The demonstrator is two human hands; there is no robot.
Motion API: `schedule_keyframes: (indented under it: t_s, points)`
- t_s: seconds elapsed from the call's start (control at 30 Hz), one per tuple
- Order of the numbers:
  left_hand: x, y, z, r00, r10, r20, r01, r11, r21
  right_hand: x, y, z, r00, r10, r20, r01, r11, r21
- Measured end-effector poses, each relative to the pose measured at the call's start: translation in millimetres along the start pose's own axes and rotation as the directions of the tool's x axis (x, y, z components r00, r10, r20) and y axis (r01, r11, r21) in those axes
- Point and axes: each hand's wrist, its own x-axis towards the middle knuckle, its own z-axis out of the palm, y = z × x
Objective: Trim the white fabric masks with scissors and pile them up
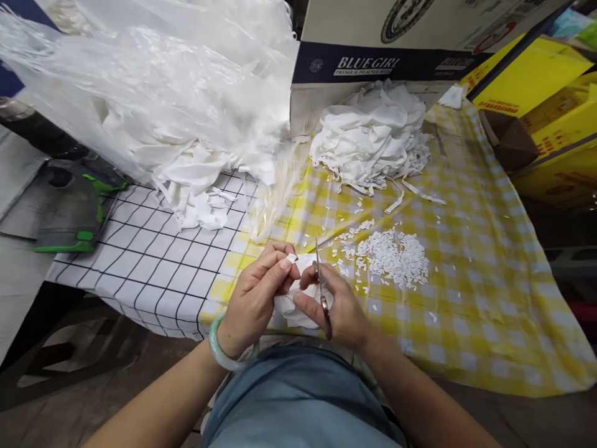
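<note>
Between thumb and fingers, my left hand (263,277) pinches the edge of a piece of white fabric (296,311). The rest of that fabric hangs below and between both hands at the table's near edge. A pair of scissors (321,286) is in my right hand (342,308), the blades pointing up and away from me. The blades stand just right of the pinched edge, apart from it. To the right lies a heap of small white clippings (396,256), with loose bits scattered around it.
A pile of white fabric pieces with straps (373,134) lies against a cardboard box (368,56). At the left, a large clear plastic bag (186,74) holds more white fabric. A grey and green device (69,205) stands far left. Yellow boxes (536,74) are at the right.
</note>
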Motion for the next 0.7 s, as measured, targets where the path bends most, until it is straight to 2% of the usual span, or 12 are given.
schedule_keyframes:
  t_s: [0.1, 0.17, 0.3, 0.43, 0.7]
  points:
    - [1.9, -5.6, 9.8, 0.998, 0.031, 0.059, -0.037, 0.994, 0.101, -3.1, 6.5, -29.9, 0.995, -0.082, -0.047, 0.058, 0.922, -0.383]
    - [4.3, -8.4, 15.8, 0.994, 0.045, 0.101, -0.058, 0.989, 0.133, -3.7, 11.0, -41.3, 0.995, -0.095, -0.039, 0.065, 0.873, -0.483]
    - [11.3, -14.4, 23.6, 0.984, 0.077, 0.160, -0.105, 0.979, 0.176, -5.1, 17.3, -50.8, 0.993, -0.115, 0.002, 0.099, 0.851, -0.516]
    - [17.1, -17.6, 26.2, 0.979, 0.072, 0.190, -0.114, 0.968, 0.223, -5.4, 20.6, -55.1, 0.992, -0.121, 0.043, 0.127, 0.871, -0.475]
    - [20.3, -16.8, 27.3, 0.975, 0.059, 0.213, -0.121, 0.948, 0.293, -2.0, 28.0, -57.5, 0.988, -0.148, 0.036, 0.148, 0.882, -0.446]
